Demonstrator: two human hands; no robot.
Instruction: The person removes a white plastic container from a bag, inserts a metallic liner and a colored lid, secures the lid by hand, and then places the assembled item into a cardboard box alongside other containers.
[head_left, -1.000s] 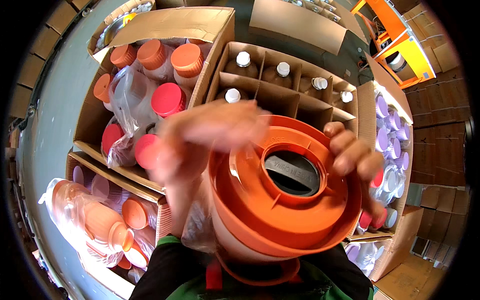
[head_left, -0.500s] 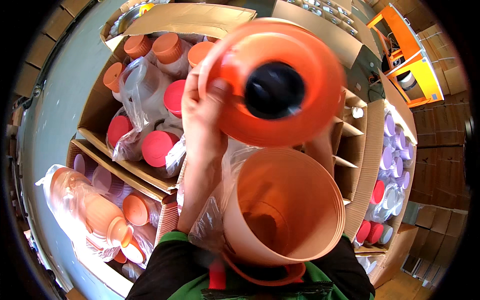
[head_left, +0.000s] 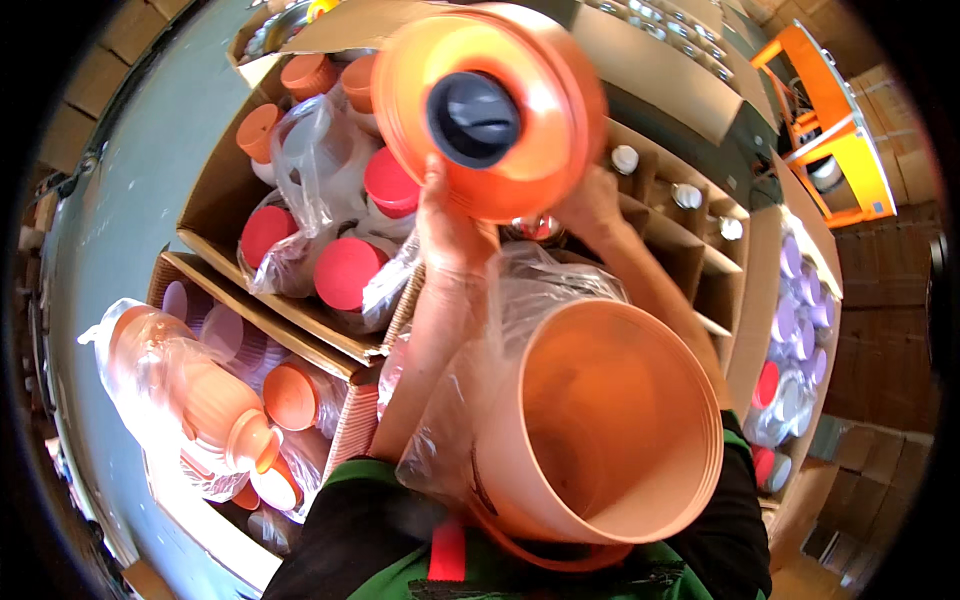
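Between both hands I hold up an orange flask top [head_left: 555, 85], a round flared piece with a black ring-shaped collar in its middle. My left hand [head_left: 452, 228] grips its lower rim with the thumb on the near face. On its lower right side is my right hand [head_left: 592, 208], its fingers partly hidden behind the piece. Below, a peach flask body [head_left: 500, 450] leans against my lap with its wide mouth facing up, hollow inside. An orange handle [head_left: 560, 560] shows under it. Clear plastic wrap [head_left: 445, 425] hangs along its left side.
A carton [head_left: 205, 215] of bagged jars with red and orange lids stands left. Nearer is another carton [head_left: 210, 525] with a bagged peach flask [head_left: 215, 400]. A divided carton [head_left: 735, 265] with white-tipped pieces stands right, beside purple-lidded containers [head_left: 800, 300]. An orange metal frame [head_left: 845, 150] stands far right.
The orange flask top has moved up and left and turned, now showing its side. My right hand has come into view at its edge. The peach body appears shifted right.
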